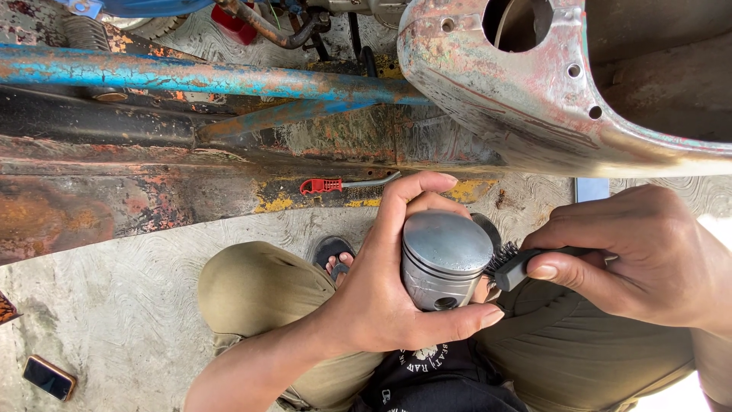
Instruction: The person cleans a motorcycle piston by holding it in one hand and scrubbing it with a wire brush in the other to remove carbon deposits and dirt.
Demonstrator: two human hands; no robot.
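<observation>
My left hand (381, 294) grips a grey metal piston (444, 255), crown up, with its ring grooves and a pin hole facing me. My right hand (648, 255) holds a small black brush (507, 265) by its handle. The bristles touch the piston's right side, just under the crown. Both hands hover above my knees, which are clad in olive trousers.
A rusty blue vehicle frame (191, 76) and a worn painted body panel (534, 91) lie across the concrete floor ahead. A red-handled tool (335, 185) rests by the frame. A phone (48, 377) lies at lower left. My sandalled foot (333, 255) shows between the knees.
</observation>
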